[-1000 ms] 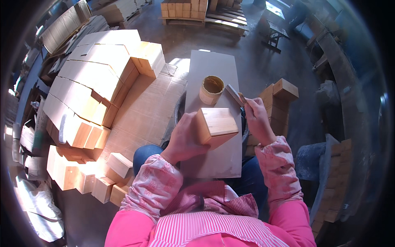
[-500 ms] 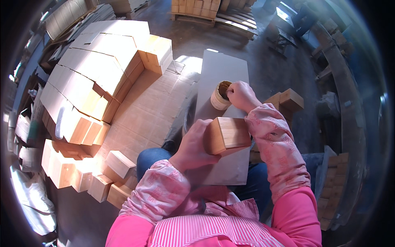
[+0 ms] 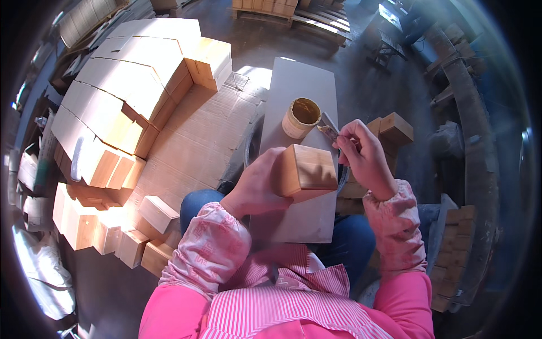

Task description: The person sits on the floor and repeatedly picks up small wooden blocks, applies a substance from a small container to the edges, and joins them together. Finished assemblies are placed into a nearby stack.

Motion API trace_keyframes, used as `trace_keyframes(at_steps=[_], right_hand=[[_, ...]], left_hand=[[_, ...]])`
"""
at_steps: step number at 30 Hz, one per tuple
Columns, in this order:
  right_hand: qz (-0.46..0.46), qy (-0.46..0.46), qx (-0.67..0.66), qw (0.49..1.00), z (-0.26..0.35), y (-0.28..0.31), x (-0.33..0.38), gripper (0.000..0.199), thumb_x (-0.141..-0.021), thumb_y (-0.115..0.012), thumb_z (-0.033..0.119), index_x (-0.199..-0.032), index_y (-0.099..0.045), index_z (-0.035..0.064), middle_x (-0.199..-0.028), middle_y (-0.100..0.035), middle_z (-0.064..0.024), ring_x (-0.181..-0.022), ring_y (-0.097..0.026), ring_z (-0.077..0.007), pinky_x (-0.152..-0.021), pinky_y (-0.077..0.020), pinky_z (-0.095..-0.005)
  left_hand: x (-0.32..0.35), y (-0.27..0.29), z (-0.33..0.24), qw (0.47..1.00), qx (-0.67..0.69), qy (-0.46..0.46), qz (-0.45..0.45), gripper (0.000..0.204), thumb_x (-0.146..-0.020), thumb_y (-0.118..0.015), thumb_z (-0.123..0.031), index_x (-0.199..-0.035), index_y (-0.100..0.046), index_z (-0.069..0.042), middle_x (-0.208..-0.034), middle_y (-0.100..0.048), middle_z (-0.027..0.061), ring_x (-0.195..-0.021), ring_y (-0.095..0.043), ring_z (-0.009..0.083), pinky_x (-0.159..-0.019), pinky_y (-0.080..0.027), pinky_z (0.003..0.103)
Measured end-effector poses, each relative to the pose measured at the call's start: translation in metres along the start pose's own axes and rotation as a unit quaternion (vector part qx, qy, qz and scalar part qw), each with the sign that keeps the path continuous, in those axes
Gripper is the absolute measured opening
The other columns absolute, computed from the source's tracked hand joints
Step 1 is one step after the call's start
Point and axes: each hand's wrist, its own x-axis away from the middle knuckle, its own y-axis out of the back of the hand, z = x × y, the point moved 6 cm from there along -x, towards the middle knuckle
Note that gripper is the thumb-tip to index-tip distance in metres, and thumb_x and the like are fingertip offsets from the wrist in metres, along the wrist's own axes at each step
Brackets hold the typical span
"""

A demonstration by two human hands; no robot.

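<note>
Two hands: the left hand (image 3: 255,183) is gripping a wooden block (image 3: 307,169); the right hand (image 3: 368,161) is pinching a scraper (image 3: 328,131).
Block: hanging over the board (image 3: 302,79), a squarish face pointing up; its long axis is foreshortening, direction unclear.
Tin (image 3: 296,125): standing just beyond the block.
Sleeve (image 3: 210,244) print: showing pink, too blurred to read.

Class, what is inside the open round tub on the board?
Yellowish-brown paste coats the visible inner wall of the tub. Its near side covers part of the inside, so how deep the paste lies cannot be seen.
</note>
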Motion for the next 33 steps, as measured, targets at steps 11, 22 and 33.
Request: trace_keyframes(at_steps=[11,22,33], right_hand=[[0.009,0.259,0.218,0.941,0.049,-0.034,0.038,0.032,-0.091,-0.074,0.001,-0.121,-0.074,0.012,-0.094,-0.064,-0.0082,-0.087,-0.063,-0.0301,-0.079,-0.0528,-0.0415],[0.016,0.241,0.199,0.95,0.042,-0.036,0.036,0.04,-0.088,-0.071,-0.002,-0.124,-0.074,0.0138,-0.099,-0.063,-0.0077,-0.091,-0.062,-0.0306,-0.084,-0.0513,-0.0429],[0.02,0.269,0.291,0.918,0.057,-0.032,0.038,0.032,-0.091,-0.073,0.003,-0.121,-0.076,0.0129,-0.096,-0.063,-0.0069,-0.09,-0.063,-0.0287,-0.081,-0.0501,-0.041]], left_hand=[[0.001,0.0,-0.001,0.999,0.032,0.018,0.021,0.097,-0.064,-0.091,-0.008,-0.15,-0.044,-0.006,-0.137,-0.06,0.0123,-0.13,-0.057,0.0229,-0.112,-0.044,0.037],[0.001,0.0,-0.003,1.0,0.01,-0.003,0.023,0.096,-0.064,-0.09,-0.01,-0.149,-0.045,-0.007,-0.136,-0.061,0.0126,-0.129,-0.058,0.0234,-0.112,-0.045,0.038],[0.001,0.0,-0.001,0.999,0.011,-0.004,0.031,0.098,-0.064,-0.09,-0.009,-0.15,-0.045,-0.007,-0.136,-0.06,0.0119,-0.13,-0.056,0.0228,-0.112,-0.044,0.038]])
